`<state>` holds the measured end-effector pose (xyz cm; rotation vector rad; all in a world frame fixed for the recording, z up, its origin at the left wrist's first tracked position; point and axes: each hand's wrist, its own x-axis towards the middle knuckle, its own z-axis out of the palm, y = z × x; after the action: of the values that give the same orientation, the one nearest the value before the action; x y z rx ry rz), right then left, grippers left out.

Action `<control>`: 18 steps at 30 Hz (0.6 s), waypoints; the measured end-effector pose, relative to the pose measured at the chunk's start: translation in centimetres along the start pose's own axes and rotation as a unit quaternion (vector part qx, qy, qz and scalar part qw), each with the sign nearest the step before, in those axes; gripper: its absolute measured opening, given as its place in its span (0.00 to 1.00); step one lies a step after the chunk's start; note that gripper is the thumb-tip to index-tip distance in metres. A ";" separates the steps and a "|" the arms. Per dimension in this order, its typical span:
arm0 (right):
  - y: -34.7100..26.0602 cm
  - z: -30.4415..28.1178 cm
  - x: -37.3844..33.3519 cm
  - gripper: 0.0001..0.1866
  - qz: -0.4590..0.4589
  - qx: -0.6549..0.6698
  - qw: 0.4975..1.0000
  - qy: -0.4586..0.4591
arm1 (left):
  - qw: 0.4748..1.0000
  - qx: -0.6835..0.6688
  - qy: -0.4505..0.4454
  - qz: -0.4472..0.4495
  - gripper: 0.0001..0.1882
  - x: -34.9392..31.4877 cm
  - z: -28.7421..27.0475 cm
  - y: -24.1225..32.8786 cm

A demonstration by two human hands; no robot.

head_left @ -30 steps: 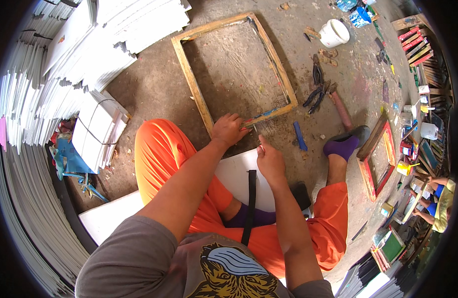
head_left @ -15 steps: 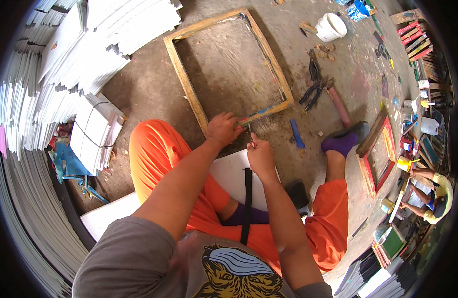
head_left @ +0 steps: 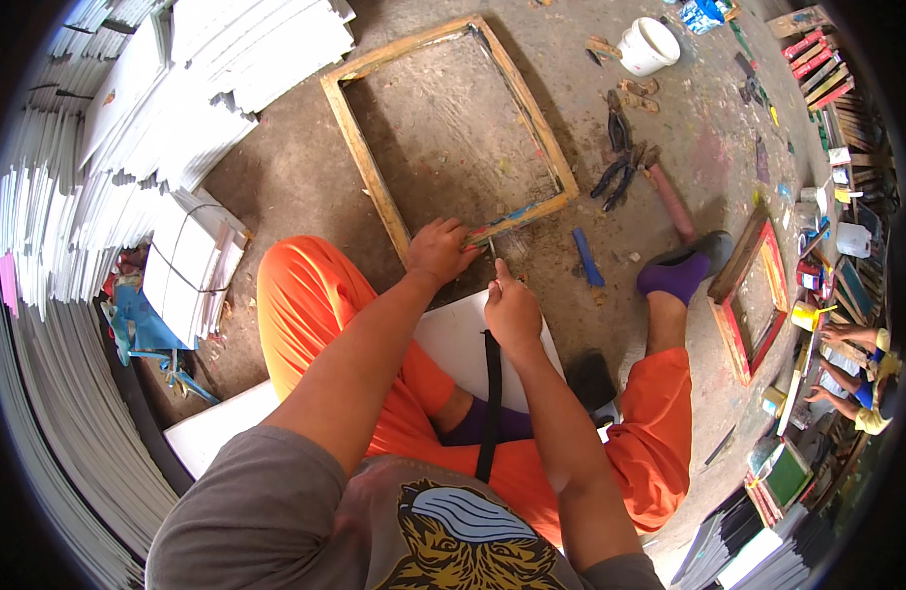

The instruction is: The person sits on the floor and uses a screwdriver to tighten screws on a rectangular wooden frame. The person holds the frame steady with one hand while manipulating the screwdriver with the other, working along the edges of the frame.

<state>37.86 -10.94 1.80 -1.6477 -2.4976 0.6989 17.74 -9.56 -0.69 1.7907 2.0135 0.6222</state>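
A worn wooden frame (head_left: 368,177) lies on the floor in front of me, its near end rail streaked with blue, red and green paint. My left hand (head_left: 441,250) is closed over the near left corner of that frame, fingers pressing on the rail. Just to the right, my right hand (head_left: 513,310) grips a thin metal-shafted tool (head_left: 493,252) that looks like a screwdriver. Its shaft points at the near rail beside my left fingertips, and my fist hides the handle. Whether the tip touches the wood I cannot tell.
Pincers (head_left: 618,167), a hammer (head_left: 671,205) and a blue strip (head_left: 587,258) lie right of the frame. Beyond stands a white bucket (head_left: 649,47). A red-edged frame (head_left: 728,329) rests near my right foot. White panels (head_left: 128,108) crowd the left; another person (head_left: 871,379) works far right.
My right hand has shifted slightly, its index finger now stretched further along the tool. My left hand stays on the frame. The other person at far right has moved.
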 end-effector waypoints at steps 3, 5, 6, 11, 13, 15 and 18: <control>-1.0 -2.1 0.9 0.30 0.250 0.454 0.840 -0.159 | 1.000 0.004 0.002 0.001 0.20 -0.3 0.0 -0.4; -1.4 -3.5 1.5 0.24 0.323 0.601 0.706 -0.190 | 1.000 0.008 0.007 -0.001 0.19 -0.4 -0.2 -0.5; -1.3 -3.8 1.7 0.22 0.355 0.664 0.626 -0.203 | 1.000 0.011 0.008 -0.005 0.19 -0.6 -0.2 -0.6; 3.0 -0.5 0.4 0.18 0.322 0.888 0.213 -0.248 | 1.000 0.002 -0.016 0.017 0.19 0.2 0.0 -0.6; 2.1 -1.3 -0.3 0.19 0.326 0.884 0.260 -0.212 | 0.999 -0.006 -0.008 0.032 0.19 0.1 0.5 -1.0; 1.0 -3.3 -0.4 0.20 0.316 0.816 0.442 -0.200 | 0.999 0.022 -0.013 0.031 0.19 0.5 0.2 -1.0; 1.2 -5.6 -0.4 0.30 0.287 0.687 0.647 -0.162 | 0.999 0.051 -0.015 0.009 0.18 2.8 0.2 0.7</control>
<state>40.68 -9.02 6.40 -1.4558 -0.6214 2.2507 18.04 -6.74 -0.43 1.8678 2.0458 0.5034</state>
